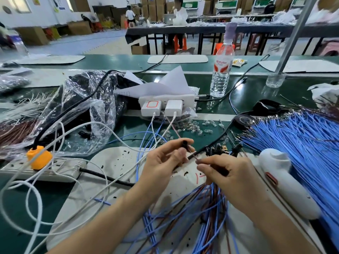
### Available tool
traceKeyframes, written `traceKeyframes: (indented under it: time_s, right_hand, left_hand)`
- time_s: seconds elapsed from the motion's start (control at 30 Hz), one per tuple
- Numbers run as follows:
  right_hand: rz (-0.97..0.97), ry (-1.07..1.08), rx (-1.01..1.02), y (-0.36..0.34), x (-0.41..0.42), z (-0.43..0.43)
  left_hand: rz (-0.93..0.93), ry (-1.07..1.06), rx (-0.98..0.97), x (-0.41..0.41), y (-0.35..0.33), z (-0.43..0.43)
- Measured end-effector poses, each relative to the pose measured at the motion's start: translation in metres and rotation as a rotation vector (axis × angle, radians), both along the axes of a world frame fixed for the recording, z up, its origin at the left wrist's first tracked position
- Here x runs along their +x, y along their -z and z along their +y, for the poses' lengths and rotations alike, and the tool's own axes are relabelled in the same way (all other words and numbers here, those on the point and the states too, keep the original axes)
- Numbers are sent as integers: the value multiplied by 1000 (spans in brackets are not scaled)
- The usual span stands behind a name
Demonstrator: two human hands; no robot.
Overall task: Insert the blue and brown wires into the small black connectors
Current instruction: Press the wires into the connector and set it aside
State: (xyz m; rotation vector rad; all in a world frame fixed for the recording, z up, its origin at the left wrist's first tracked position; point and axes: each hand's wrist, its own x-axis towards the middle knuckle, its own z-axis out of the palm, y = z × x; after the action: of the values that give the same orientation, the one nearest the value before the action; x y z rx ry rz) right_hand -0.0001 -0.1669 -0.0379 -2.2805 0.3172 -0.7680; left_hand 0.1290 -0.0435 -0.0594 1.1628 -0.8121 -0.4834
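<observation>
Left side: bare white mat point(117, 162), crossed by white cables point(62, 129).
Right side: white tool point(282, 182) and blue wire bundle point(297, 143) block.
Near edge: tangled loose wires point(192, 213).

A: Power strip point(42, 167) location?
B: Placed left on the bench point(244, 99), before the plastic bag point(82, 110). Charger block point(165, 104) set behind the mat point(117, 162), bottle point(221, 70) behind that.
A: Wires?
B: Bundle point(302, 143) laid at right; loose wires point(192, 217) spread on the mat, tool point(282, 182) between.

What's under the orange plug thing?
A white power strip lies under the orange plug, which sits on top of it. The plug's prongs and the socket beneath are covered, so they cannot be seen.
</observation>
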Motion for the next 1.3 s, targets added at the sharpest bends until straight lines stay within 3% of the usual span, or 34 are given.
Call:
traceKeyframes:
  time_s: [0.1, 0.23, 0.37, 0.43, 0.5, 0.83, 1.3]
  right_hand:
    - [102, 120, -64, 2, -1, -8]
    - [44, 288, -146, 1, -2, -14]
    - [-309, 354, 198, -9, -7, -16]
    - [-475, 278, 448, -18, -9, -12]
    - [-527, 195, 532, -23, -9, -6]
    - [-667, 78, 310, -28, -13, 7]
    - [-596, 47, 257, -19, -8, 8]
  left_hand:
    - [63, -198, -51, 8, -1, 0]
    - [-105, -352, -59, 8, -5, 2]
    - [-358, -221, 70, -3, -3, 2]
    - [-456, -133, 185, -10, -1, 0]
    - [-563, -109, 248, -14, 0, -1]
    - [-608, -106, 294, -16, -4, 1]
    - [-678, -112, 282, -15, -4, 1]
